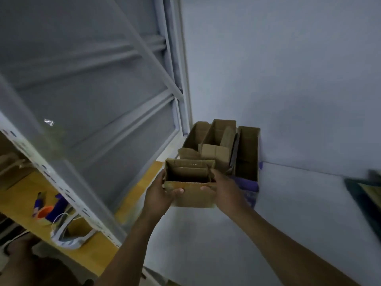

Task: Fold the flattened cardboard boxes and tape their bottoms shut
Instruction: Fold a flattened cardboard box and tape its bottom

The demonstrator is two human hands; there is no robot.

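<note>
Cardboard box [190, 188] (open-topped), between both hands, fingers [178, 191] gripping sides

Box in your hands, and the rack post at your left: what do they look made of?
The box looks like plain brown corrugated cardboard, matte: a fluted edge shows along its near rim. The rack post seems to be painted metal, pale with a row of punched slots; blur leaves that open.

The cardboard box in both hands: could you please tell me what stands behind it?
Several folded boxes stand behind the held box, against the wall; their bottoms are covered.
</note>
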